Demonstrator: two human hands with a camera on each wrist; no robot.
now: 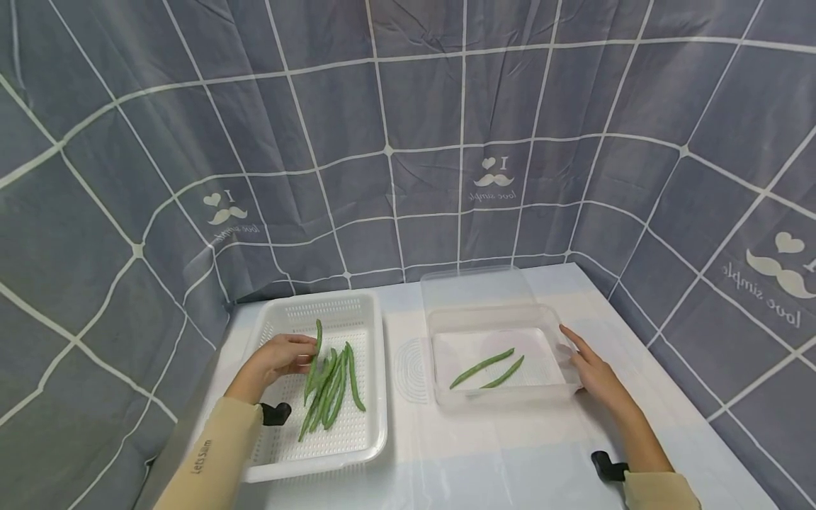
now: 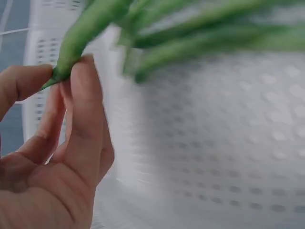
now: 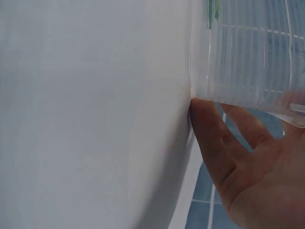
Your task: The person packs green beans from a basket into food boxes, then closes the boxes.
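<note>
My left hand [image 1: 278,360] is over a white perforated basket [image 1: 382,382] and pinches a green bean [image 1: 319,334] near one end, between thumb and fingertips. In the left wrist view, the thin tip of that green bean [image 2: 71,50] shows at the fingertips. A loose bunch of green beans [image 1: 333,389] lies on the basket floor. My right hand [image 1: 596,368] touches the right side of a clear plastic container [image 1: 510,398] with extended fingers. Two green beans [image 1: 482,367] lie inside the container. In the right wrist view, fingertips meet the container's wall [image 3: 243,71] close to the table.
A clear flat lid [image 1: 474,289] lies behind the container. The table [image 1: 440,460] has a pale cloth with a ringed pattern left of the container. A grey gridded curtain [image 1: 421,177] encloses the back and both sides.
</note>
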